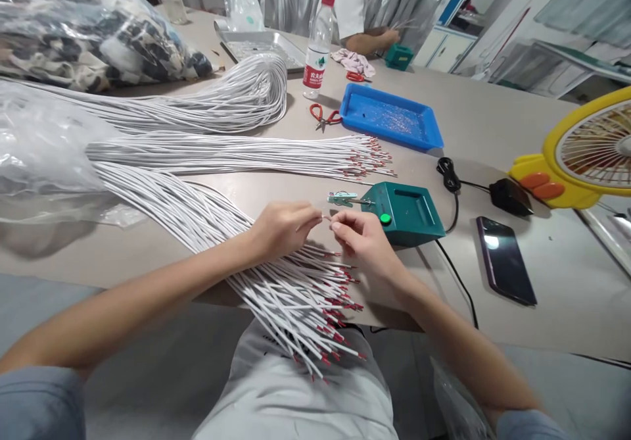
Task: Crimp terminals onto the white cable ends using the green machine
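Observation:
My left hand [283, 229] and my right hand [362, 239] meet above a fan of white cables with red tips [290, 295] that overhangs the table's near edge onto my lap. Both hands pinch the end of one thin white cable [327, 218] between thumb and fingertips. Just beyond my right hand stands a small green device with a green button [404, 213]; a metal clip [342, 198] sticks out of its left side.
More white cable bundles [236, 154] and a coiled bundle [246, 95] lie at left beside plastic bags [44, 157]. A blue tray [389, 116], red pliers [323, 116], a water bottle [318, 45], a phone [505, 259], a yellow fan [591, 147] and a seated person [365, 12] are further off.

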`<state>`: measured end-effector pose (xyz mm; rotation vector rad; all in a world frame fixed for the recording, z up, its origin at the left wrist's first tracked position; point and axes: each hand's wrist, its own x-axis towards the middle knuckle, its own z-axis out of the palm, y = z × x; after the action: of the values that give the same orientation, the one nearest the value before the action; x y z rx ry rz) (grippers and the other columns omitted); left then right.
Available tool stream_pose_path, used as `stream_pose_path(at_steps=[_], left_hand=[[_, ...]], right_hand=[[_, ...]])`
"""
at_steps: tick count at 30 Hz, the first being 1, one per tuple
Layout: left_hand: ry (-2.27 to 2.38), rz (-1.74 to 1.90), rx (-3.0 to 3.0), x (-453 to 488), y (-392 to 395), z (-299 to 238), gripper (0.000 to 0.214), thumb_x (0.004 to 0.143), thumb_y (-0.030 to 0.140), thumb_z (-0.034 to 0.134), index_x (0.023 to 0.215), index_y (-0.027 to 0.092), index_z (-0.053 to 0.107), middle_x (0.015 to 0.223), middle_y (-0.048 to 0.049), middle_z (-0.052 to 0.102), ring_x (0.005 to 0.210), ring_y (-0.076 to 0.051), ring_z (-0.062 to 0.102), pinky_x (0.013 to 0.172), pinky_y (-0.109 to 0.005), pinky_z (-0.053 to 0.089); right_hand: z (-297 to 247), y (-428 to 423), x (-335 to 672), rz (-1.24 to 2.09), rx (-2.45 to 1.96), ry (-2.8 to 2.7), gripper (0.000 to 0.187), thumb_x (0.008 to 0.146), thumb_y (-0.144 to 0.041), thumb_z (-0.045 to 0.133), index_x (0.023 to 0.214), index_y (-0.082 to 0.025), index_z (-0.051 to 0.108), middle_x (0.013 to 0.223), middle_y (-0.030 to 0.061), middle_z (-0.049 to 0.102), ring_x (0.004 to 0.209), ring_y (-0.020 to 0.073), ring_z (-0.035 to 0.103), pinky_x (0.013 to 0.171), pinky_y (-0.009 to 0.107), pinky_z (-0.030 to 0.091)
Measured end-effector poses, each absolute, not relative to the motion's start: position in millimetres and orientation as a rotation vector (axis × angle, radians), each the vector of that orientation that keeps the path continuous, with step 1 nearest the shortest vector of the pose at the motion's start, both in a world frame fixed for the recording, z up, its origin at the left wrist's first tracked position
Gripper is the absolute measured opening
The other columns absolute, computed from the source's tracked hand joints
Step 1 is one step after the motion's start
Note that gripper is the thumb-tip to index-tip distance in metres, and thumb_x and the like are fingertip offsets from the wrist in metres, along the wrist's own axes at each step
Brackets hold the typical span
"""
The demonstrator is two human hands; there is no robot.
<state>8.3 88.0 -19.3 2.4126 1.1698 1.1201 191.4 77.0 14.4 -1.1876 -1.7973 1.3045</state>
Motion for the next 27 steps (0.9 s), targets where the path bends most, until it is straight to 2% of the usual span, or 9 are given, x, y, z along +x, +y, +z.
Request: stream_pose_path(at_steps=[3,5,8,11,14,18,23,27], left_hand=[[1.166,1.045,1.911,6.8,101.2,-19.7,0.016,0.079,0.023,0.058,0.076,0.010,0.067,0.062,-0.0047,0.065,0.053,-0.010,0.056,0.053,-0.020,0.043],[1.151,0.959,1.684,5.5,108.4,-19.6,0.016,0.075,0.023,0.062,0.074,0.009,0.067,0.057,-0.0035,0.064,0.050,-0.011,0.057,0.050,-0.019,0.043],[1.189,0.927,1.568,3.7,112.6,-19.1,0.021,0.072,0.025,0.065,0.083,0.007,0.069,0.057,-0.0039,0.065,0.049,-0.012,0.058,0.049,-0.019,0.044],[1.196,0.901,1.548,2.8,111.8,-18.5,0.035,0.072,0.025,0.065,0.101,0.007,0.066,0.059,-0.0041,0.067,0.048,-0.012,0.059,0.050,-0.020,0.045],[1.162,0.906,1.544,3.0,111.3,-18.5,0.039,0.072,0.023,0.064,0.108,0.007,0.063,0.056,-0.0026,0.066,0.046,-0.010,0.056,0.050,-0.019,0.044],[1.133,0.913,1.519,3.8,112.6,-19.2,0.036,0.071,0.022,0.064,0.103,0.007,0.064,0.057,-0.0026,0.065,0.044,-0.009,0.055,0.048,-0.018,0.042],[1.093,0.953,1.498,4.4,112.5,-19.5,0.033,0.070,0.021,0.065,0.099,0.007,0.065,0.059,-0.0030,0.066,0.051,-0.010,0.059,0.052,-0.018,0.044],[1.050,0.935,1.492,4.3,111.5,-18.7,0.028,0.071,0.019,0.065,0.096,0.008,0.063,0.055,-0.0001,0.062,0.048,-0.008,0.057,0.051,-0.018,0.043]], right_hand=[[26.7,79.4,198.0,0.485,-1.297,-2.143,0.016,0.085,-0.024,0.048,0.078,-0.016,0.060,0.074,0.0047,0.059,0.068,0.0156,0.052,0.057,0.027,0.038],[33.7,87.4,203.6,-0.026,-1.416,-2.298,0.017,0.086,-0.023,0.048,0.091,-0.015,0.062,0.089,0.0098,0.062,0.084,0.0221,0.054,0.067,0.032,0.041],[37.1,107.2,212.0,-0.416,-1.500,-2.524,0.025,0.084,-0.027,0.053,0.100,-0.010,0.061,0.102,0.0159,0.061,0.098,0.0289,0.050,0.083,0.041,0.038],[33.2,125.4,217.0,-0.452,-1.524,-2.749,0.021,0.084,-0.030,0.053,0.090,-0.012,0.063,0.100,0.0141,0.062,0.101,0.0300,0.050,0.095,0.051,0.028],[30.2,133.8,214.9,-0.392,-1.554,-2.875,0.021,0.084,-0.030,0.053,0.087,-0.012,0.063,0.094,0.0130,0.064,0.097,0.0284,0.052,0.091,0.047,0.030],[32.2,135.6,205.9,-0.439,-1.556,-2.932,0.019,0.083,-0.025,0.051,0.082,-0.010,0.063,0.091,0.0150,0.064,0.095,0.0283,0.054,0.083,0.039,0.033],[32.5,137.8,203.8,-0.488,-1.448,-3.022,0.020,0.083,-0.022,0.049,0.080,-0.009,0.063,0.087,0.0163,0.064,0.091,0.0278,0.054,0.079,0.036,0.032],[30.0,137.0,204.4,-0.476,-1.394,-3.057,0.020,0.083,-0.022,0.049,0.080,-0.008,0.064,0.086,0.0156,0.064,0.088,0.0276,0.055,0.076,0.036,0.031]])
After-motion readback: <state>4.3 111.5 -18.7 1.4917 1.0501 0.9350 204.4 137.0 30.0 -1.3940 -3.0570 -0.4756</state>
